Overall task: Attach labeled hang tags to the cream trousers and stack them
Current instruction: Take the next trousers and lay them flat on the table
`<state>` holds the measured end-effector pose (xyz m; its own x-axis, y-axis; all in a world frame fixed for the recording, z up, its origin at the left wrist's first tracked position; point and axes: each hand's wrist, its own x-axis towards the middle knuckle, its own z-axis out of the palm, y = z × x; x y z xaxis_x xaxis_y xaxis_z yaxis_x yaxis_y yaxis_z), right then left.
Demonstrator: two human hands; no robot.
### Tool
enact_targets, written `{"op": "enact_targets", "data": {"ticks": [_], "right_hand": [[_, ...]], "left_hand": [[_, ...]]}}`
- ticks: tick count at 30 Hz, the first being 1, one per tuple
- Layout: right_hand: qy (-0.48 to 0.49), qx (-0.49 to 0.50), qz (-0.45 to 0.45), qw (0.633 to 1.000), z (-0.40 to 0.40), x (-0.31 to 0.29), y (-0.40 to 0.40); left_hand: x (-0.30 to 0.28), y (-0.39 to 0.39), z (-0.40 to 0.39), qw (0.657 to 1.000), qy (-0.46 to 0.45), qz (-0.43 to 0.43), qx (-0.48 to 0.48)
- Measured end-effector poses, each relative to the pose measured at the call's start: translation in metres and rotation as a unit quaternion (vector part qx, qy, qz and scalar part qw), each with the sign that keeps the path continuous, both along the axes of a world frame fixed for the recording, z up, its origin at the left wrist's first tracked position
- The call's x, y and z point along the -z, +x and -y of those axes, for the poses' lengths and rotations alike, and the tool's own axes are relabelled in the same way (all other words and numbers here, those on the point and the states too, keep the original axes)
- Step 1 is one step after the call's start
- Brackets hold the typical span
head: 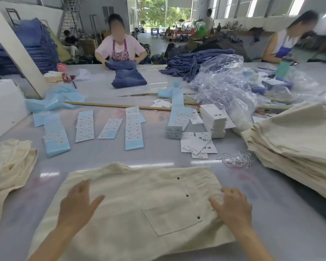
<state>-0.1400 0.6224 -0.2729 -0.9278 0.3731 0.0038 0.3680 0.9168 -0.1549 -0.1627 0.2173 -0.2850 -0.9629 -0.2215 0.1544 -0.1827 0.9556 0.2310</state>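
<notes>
1. A folded pair of cream cotton trousers (pixel 139 204) lies flat on the pale grey table (pixel 271 204), directly before the person
2. The left hand (pixel 77 202) rests on the cloth with fingers spread, grasping nothing; the right hand (pixel 233 206) presses the waistband edge, fingers bent – no tag held
3. Likely step: smoothing before tagging
4. Next: reach for a white printed hang tag (pixel 198 144) and the white string loops (pixel 235 159) – both lie just beyond

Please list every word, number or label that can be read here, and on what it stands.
Loose white hang tags: two dark brush-style characters each, too blurred to read.
Stacked hang tags: the same kind of characters, unreadable.
Label sheets: rows of small print, too small to read.
Nothing else carries text.
</notes>
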Motion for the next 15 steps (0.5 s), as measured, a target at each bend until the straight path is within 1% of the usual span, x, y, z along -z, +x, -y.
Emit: {"op": "enact_targets", "data": {"ticks": [1,2,4,5,6,7,8,10,12,13,14,15], "right_hand": [[-0.02,0.006,0.014,1.0,0.001,0.0,0.002],[-0.051,0.017,0.027,0.998,0.002,-0.001,0.004],[-0.083,0.037,0.043,0.995,0.001,0.0,0.01],[-0.078,0.043,0.039,0.995,0.003,0.001,0.013],[-0.073,0.048,0.024,0.996,0.004,0.0,0.015],[-0.074,0.055,0.009,0.996,0.005,0.0,0.017],[-0.079,0.063,-0.003,0.995,0.006,-0.001,0.017],[-0.075,0.075,-0.025,0.994,0.012,-0.005,0.016],[-0.026,0.057,-0.076,0.995,0.026,-0.013,0.016],[-0.002,0.023,-0.137,0.99,0.035,-0.013,0.015],[-0.018,-0.019,-0.204,0.979,0.046,-0.011,0.016],[-0.027,-0.066,-0.261,0.963,0.059,-0.008,0.018]], "left_hand": [[0.003,-0.004,-0.025,0.999,0.03,-0.007,0.043],[0.011,-0.005,-0.05,0.996,0.038,0.032,0.074],[0.034,-0.005,-0.087,0.987,0.003,0.131,0.094],[0.042,-0.005,-0.099,0.984,-0.013,0.154,0.084],[0.045,-0.009,-0.108,0.984,-0.018,0.159,0.08],[0.045,-0.011,-0.115,0.986,-0.007,0.141,0.093],[0.044,-0.014,-0.122,0.985,0.016,0.117,0.129],[0.033,-0.017,-0.142,0.969,0.122,0.069,0.204],[0.014,-0.012,-0.166,0.948,0.215,-0.02,0.232],[0.003,-0.007,-0.179,0.933,0.267,-0.058,0.235],[-0.007,-0.004,-0.191,0.913,0.326,-0.065,0.236],[-0.015,-0.003,-0.203,0.897,0.375,-0.034,0.23]]}}
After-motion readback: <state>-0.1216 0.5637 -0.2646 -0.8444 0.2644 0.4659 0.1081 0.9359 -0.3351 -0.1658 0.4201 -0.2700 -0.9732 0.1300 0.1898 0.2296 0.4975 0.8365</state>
